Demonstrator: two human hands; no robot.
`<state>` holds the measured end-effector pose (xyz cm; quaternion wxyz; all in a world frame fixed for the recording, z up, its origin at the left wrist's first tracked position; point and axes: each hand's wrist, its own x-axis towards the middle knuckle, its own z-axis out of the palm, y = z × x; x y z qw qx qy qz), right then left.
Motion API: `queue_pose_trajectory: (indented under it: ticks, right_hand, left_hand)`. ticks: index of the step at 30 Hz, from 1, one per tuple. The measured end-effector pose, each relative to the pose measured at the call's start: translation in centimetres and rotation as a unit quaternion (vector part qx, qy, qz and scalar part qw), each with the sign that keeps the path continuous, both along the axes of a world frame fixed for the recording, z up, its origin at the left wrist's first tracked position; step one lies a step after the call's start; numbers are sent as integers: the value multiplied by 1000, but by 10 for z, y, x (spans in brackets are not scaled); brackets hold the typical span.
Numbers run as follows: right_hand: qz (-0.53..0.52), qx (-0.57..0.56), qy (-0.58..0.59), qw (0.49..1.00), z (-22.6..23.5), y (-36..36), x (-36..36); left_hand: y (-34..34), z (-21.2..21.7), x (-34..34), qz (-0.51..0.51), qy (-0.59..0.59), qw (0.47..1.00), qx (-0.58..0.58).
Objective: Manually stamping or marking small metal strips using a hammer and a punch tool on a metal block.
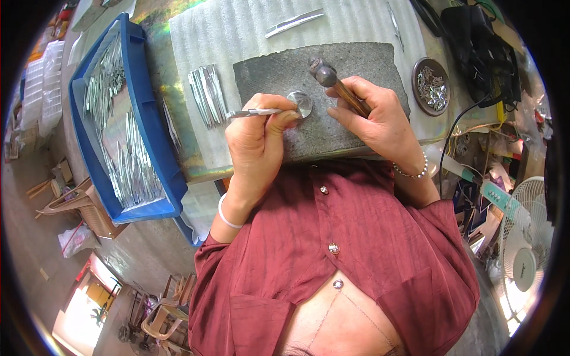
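Note:
My left hand (256, 139) is closed on a pair of metal tweezers (254, 113), pinching them so that one end lies over a small round shiny metal block (301, 102). That block sits on a dark grey mat (270, 71). In my right hand (383, 115) is a hammer (325, 76), gripped by its wooden handle with the dark metal head raised to the right of the block. A row of tweezers (208, 95) lies left of the mat, and another pair of tweezers (295, 24) rests beyond it.
A blue tray (139, 65) holding many tweezers stands on the left. To the right is a round dish (420, 104) of small metal pieces. White foam sheeting (219, 35) covers part of the table. A black cable (460, 121) and a fan (522, 237) are at the right.

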<state>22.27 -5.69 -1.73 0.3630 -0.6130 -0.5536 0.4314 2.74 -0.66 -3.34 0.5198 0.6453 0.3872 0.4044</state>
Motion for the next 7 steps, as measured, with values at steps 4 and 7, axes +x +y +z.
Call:
queue_pose_trajectory:
  ticks: [4, 7]
  right_hand:
    - [-20, -14, 8, 1000, 1, 0, -1]
    - [-28, 42, 52, 997, 5, -4, -6]
  left_hand:
    - [3, 6, 0, -30, 85, 985, 147]
    - [1, 10, 1, -40, 185, 947, 258]
